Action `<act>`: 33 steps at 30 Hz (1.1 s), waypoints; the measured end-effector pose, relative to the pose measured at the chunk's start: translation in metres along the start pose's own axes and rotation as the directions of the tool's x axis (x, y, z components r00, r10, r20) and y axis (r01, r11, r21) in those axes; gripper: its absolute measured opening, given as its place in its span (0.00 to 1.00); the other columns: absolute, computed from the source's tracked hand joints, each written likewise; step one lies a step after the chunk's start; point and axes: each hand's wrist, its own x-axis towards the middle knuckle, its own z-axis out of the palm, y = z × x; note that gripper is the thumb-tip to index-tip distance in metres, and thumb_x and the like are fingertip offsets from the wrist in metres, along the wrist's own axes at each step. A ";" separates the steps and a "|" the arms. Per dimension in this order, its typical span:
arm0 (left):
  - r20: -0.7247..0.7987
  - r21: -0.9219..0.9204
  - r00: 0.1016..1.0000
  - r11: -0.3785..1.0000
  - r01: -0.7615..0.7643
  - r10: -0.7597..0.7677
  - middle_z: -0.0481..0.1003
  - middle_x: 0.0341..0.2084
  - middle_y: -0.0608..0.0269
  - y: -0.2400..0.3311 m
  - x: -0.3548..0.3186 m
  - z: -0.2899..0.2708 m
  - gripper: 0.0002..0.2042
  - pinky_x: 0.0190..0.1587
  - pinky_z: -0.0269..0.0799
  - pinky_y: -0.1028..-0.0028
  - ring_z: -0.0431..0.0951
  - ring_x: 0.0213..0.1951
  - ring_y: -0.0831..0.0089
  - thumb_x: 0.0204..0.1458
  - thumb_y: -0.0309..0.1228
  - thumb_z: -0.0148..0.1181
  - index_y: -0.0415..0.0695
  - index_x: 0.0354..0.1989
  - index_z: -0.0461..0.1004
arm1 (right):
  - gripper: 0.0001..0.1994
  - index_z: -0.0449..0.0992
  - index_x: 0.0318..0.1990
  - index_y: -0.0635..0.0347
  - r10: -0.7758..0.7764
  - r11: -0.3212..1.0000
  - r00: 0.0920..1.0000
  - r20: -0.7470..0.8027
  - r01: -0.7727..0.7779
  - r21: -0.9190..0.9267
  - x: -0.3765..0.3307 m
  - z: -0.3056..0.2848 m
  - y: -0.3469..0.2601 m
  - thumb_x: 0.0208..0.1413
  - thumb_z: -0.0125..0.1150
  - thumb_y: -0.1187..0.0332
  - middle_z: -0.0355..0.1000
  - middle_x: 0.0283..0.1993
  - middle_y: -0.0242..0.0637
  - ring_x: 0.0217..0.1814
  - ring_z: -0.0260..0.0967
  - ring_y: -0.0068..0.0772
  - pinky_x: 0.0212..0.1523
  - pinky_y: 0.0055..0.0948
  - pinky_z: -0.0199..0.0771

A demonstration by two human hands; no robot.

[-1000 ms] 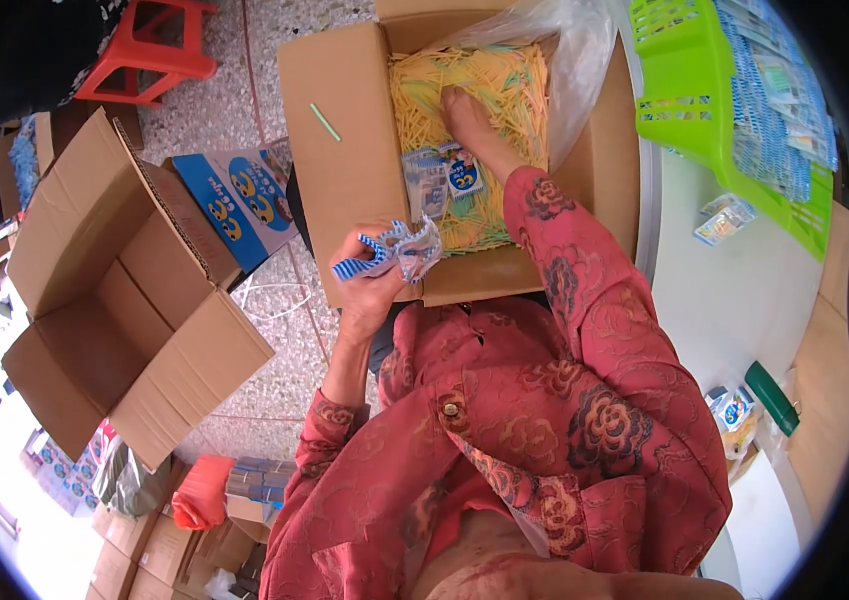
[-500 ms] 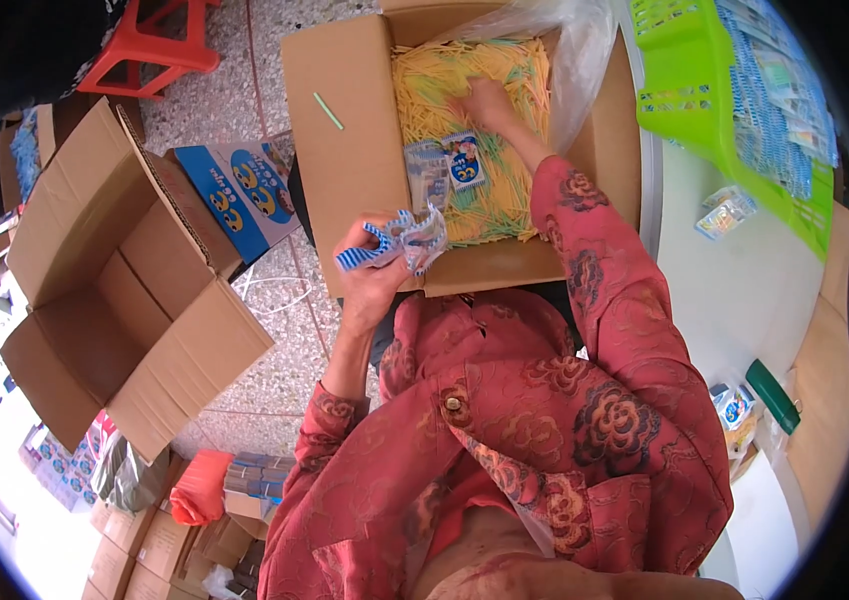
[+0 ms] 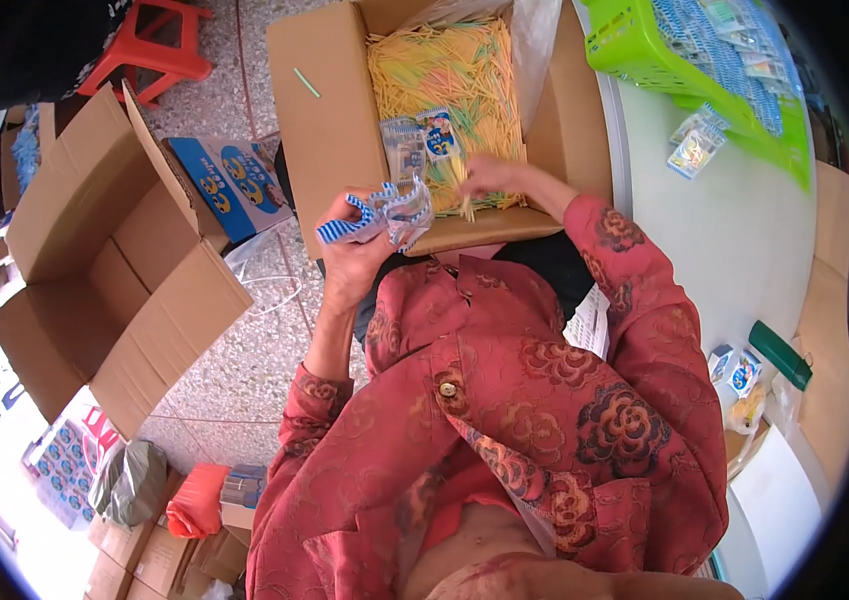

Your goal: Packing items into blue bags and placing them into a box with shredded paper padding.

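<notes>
Reaching into an open cardboard box (image 3: 334,120) that stands on the floor ahead of the seated person, the right hand (image 3: 489,178) rests on the near edge of a heap of thin yellow and pale green sticks (image 3: 444,75); its fingers are curled down and pinched on a few of them, though how many cannot be made out. Item: small clear packets with blue print (image 3: 422,140), lying on the sticks just beyond and to the left of that hand, nearly touching it. Item: the left hand (image 3: 354,260), closed around a bundle of blue-and-white striped packets (image 3: 379,212), held up at the box's near wall, outside the heap. The sticks lie mostly lengthwise, their long axis running away from the person, so the right hand is the nearer one and meets them at their near ends. Adjacent: an empty open carton (image 3: 114,270) at left, a green plastic basket (image 3: 644,45) of packets on the white table (image 3: 734,230) at right.
</notes>
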 end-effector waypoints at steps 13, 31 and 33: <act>0.012 0.059 1.000 0.998 -0.021 0.020 0.73 0.27 0.64 0.018 -0.018 0.017 0.11 0.35 0.70 0.81 0.72 0.32 0.81 0.40 0.21 0.63 0.39 0.31 0.66 | 0.07 0.71 0.31 0.60 -0.323 0.841 0.861 -0.394 0.452 0.298 -0.048 0.023 -0.015 0.45 0.61 0.69 0.70 0.25 0.30 0.23 0.62 0.16 0.21 0.16 0.61; -0.062 0.071 0.998 0.997 -0.013 0.018 0.73 0.25 0.69 0.005 -0.011 0.049 0.12 0.29 0.68 0.83 0.71 0.27 0.85 0.37 0.20 0.63 0.39 0.32 0.69 | 0.09 0.70 0.36 0.60 -0.867 0.451 0.121 -0.484 0.603 -0.658 -0.178 0.070 -0.138 0.45 0.58 0.77 0.70 0.31 0.36 0.33 0.71 0.32 0.33 0.25 0.70; -0.055 0.031 0.998 0.999 0.037 -0.035 0.73 0.25 0.70 0.009 -0.010 0.052 0.12 0.30 0.68 0.83 0.70 0.28 0.85 0.37 0.20 0.63 0.39 0.32 0.70 | 0.10 0.70 0.35 0.61 -0.894 0.420 0.131 -0.429 0.580 -0.698 -0.177 0.068 -0.137 0.43 0.58 0.79 0.70 0.31 0.36 0.34 0.71 0.34 0.34 0.27 0.70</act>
